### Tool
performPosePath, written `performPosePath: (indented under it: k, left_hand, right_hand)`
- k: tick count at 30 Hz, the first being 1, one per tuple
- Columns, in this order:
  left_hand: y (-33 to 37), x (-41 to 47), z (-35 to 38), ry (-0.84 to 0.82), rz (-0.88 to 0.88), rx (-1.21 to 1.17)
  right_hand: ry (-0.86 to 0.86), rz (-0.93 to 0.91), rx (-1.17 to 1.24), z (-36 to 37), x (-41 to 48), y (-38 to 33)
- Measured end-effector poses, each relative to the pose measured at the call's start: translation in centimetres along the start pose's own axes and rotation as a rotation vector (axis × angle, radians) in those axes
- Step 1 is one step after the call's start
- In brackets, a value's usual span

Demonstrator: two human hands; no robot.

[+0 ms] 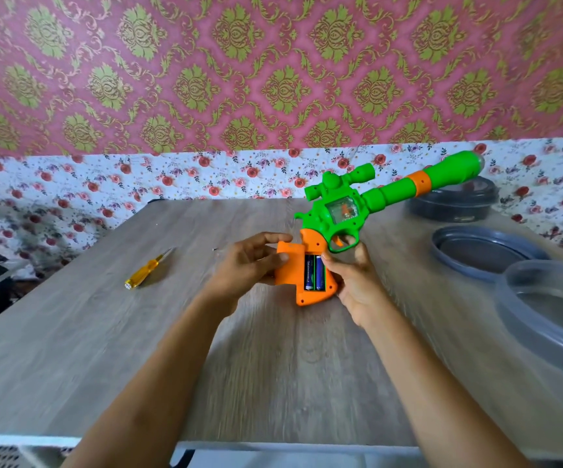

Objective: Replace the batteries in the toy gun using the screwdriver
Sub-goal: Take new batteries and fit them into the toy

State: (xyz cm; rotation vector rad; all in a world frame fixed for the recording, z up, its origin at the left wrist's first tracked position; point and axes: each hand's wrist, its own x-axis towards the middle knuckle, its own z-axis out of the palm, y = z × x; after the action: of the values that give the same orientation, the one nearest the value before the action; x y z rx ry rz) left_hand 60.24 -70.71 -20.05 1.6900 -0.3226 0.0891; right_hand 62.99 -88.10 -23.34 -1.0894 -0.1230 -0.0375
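Toy gun (337,211), green with an orange handle, held just above the wooden worktop (205,366), barrel pointing up and to the right. The right grip (357,282) is clamped round the handle below the trigger. The left grip (246,265) is clamped on the orange battery cover (288,261), beside the open compartment where two batteries (314,271) lie side by side. A yellow-handled screwdriver (148,269) lies on the worktop, well left of the hands.

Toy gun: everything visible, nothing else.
The toy gun looks plastic: green body, scope and barrel with an orange band, orange grip. The grip's battery bay is open, two batteries inside. Barrel tilts up to the far right. The right hand holds the grip by the trigger; the left hand holds the orange cover beside the bay.
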Motion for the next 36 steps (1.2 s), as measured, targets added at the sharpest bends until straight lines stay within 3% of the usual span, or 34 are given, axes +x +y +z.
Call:
performPosePath:
  k: [6, 16, 28, 36]
  left_hand:
    - [-0.3, 0.0, 0.1, -0.053, -0.087, 0.040]
    - [-0.6, 0.2, 0.5, 0.053, -0.089, 0.133]
    - [-1.4, 0.3, 1.7, 0.096, -0.064, 0.021]
    - [-1.7, 0.4, 2.0, 0.014, -0.178, -0.151]
  right_hand:
    - [0.002, 0.009, -0.002, 0.0, -0.4, -0.4]
    - [-0.040, 0.007, -0.009, 0.1, -0.6, -0.5]
    - [-0.138, 0.035, 0.003, 0.0, -0.8, -0.5]
    - [-0.181, 0.042, -0.043, -0.2, -0.9, -0.4]
